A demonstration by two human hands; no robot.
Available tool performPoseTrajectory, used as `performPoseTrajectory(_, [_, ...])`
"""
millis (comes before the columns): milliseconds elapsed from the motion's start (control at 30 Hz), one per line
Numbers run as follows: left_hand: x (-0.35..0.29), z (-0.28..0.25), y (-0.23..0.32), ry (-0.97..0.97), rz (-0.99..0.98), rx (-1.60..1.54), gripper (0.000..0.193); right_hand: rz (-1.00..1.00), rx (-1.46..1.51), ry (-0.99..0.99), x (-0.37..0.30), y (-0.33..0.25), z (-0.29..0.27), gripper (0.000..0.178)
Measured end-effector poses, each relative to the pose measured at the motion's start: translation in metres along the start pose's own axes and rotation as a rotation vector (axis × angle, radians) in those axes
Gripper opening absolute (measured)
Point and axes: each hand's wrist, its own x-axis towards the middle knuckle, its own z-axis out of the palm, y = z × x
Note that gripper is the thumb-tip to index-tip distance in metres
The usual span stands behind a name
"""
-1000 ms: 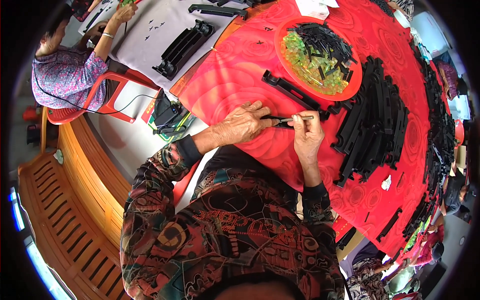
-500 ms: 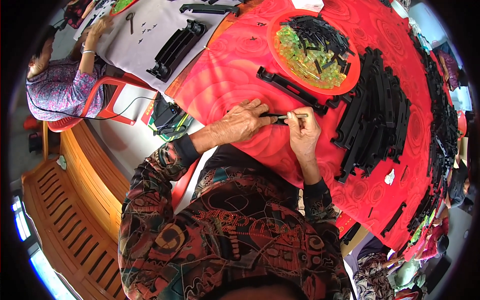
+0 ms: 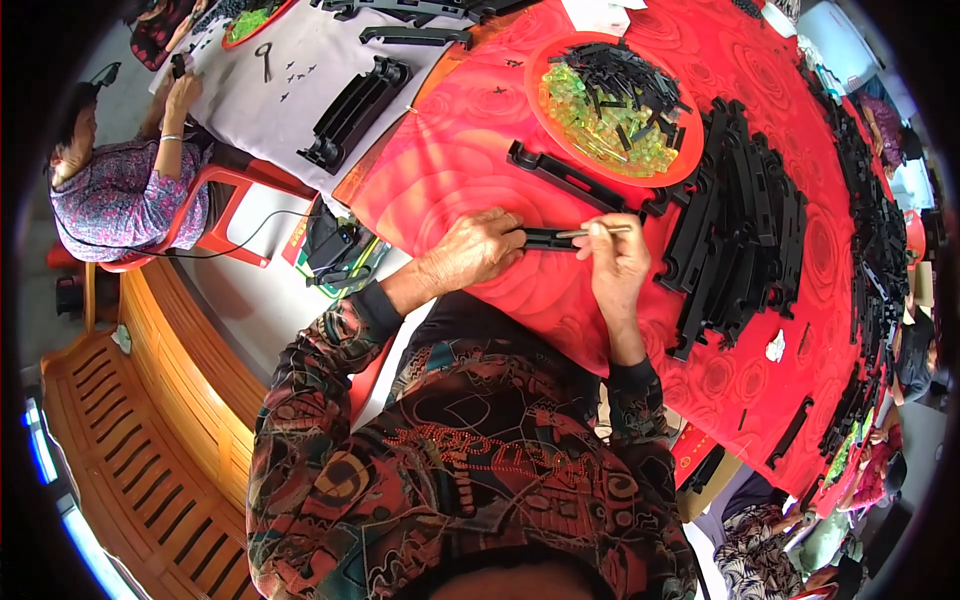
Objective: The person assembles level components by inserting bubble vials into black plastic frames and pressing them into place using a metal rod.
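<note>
Near the table's front edge, my left hand [image 3: 480, 246] is closed on one end of a long black plastic strip [image 3: 548, 239]. Its other end reaches toward my right hand [image 3: 616, 262]. Between the thumb and fingers of that right hand is a thin tan stick-like tool [image 3: 604, 231], its tip over the strip's right end. Whether the tool is tweezers is too small to tell. Just beyond my hands lies another black plastic strip [image 3: 575, 184]. Behind it is an orange-red plate [image 3: 697, 150] of small black pieces and yellow-green clear pieces [image 3: 590, 125].
Many black strips [image 3: 740, 230] are piled at the right of the red-covered table [image 3: 440, 170]. A crumpled white scrap [image 3: 776, 346] lies nearby. At the left, another person [image 3: 130, 190] sits at a grey-covered table [image 3: 290, 120]. A wooden bench [image 3: 150, 440] stands at my left.
More of the black strip now shows between my hands. The tan tool has shifted slightly right and shows more of its length. The person at the left has raised a hand holding something dark.
</note>
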Motion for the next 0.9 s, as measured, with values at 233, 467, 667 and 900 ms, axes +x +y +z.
performPoseTrajectory(233, [0.0, 0.0, 0.004, 0.061, 0.029, 0.066, 0.015, -0.076, 0.07, 0.201, -0.007, -0.018, -0.02, 0.006])
performPoseTrajectory(467, [-0.005, -0.009, 0.007, -0.024, -0.081, -0.014, 0.032, -0.074, 0.112, 0.285, -0.02, -0.017, -0.017, 0.005])
performPoseTrajectory(667, [-0.013, -0.036, 0.011, 0.032, -0.276, -0.065, 0.053, -0.076, 0.134, 0.351, -0.032, -0.02, -0.021, 0.006])
performPoseTrajectory(900, [-0.018, -0.02, 0.011, 0.055, -0.194, 0.055, 0.047, -0.031, 0.184, 0.342, -0.035, -0.02, -0.017, 0.005])
